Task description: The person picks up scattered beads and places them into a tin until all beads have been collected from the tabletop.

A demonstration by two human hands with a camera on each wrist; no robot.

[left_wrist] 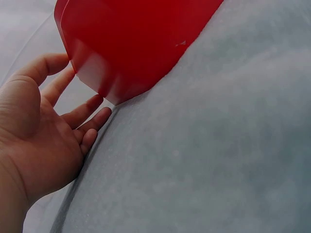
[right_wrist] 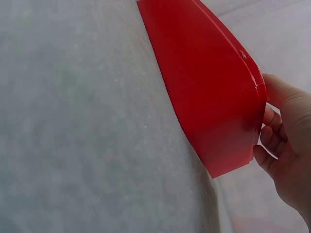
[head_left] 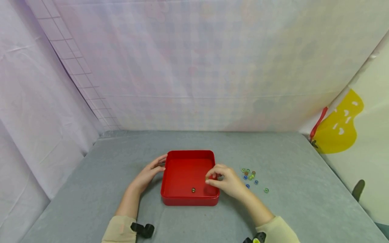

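Observation:
A square red tray (head_left: 185, 172) with upright walls stands on the grey cloth, and one dark glass marble (head_left: 193, 190) lies inside near its front wall. My left hand (head_left: 148, 176) rests its extended fingertips against the tray's left wall; the left wrist view shows these fingers (left_wrist: 82, 111) spread along the outside. Over the right wall reaches my right hand (head_left: 226, 179), pinching a small amber marble (head_left: 207, 178) between thumb and fingertips above the tray floor. In the right wrist view the tray wall hides the right hand's (right_wrist: 286, 141) fingertips and this marble.
Several green, blue, amber and yellow marbles (head_left: 250, 177) lie loosely scattered on the cloth right of the tray, close to the right hand, with a green marble (head_left: 266, 190) farther out. A pale checked curtain (head_left: 194, 67) hangs behind the table.

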